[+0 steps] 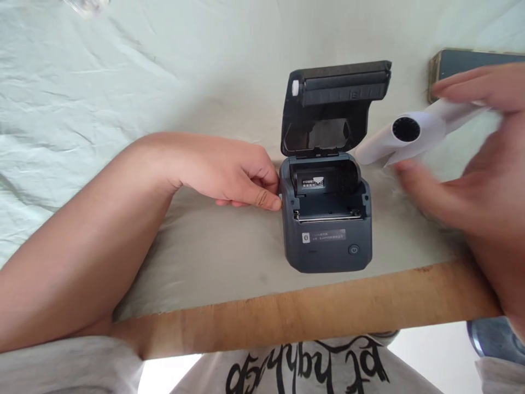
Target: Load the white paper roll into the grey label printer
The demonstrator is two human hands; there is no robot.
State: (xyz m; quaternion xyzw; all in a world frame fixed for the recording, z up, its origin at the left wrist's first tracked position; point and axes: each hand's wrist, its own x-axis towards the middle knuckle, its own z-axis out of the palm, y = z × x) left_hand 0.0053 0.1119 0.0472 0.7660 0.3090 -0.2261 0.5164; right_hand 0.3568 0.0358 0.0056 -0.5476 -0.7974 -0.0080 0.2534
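A dark blue-grey label printer stands on the cloth with its black lid swung up, baring the inner compartment. My left hand is at the printer's left side, thumb tip and bent forefinger against the casing, the other fingers curled under. To the right of the lid lies a white paper roll with a dark round core end and a loose paper edge. My right hand, smeared by motion, is around the roll's right part, thumb and fingers spread wide apart; the roll itself looks sharp. Whether the fingertips touch the paper is unclear.
Behind my right hand a phone in a clear-edged case lies on the pale green cloth. A wooden table edge runs along the front. Something clear and shiny sits at the top left. A dark blue object shows below the table.
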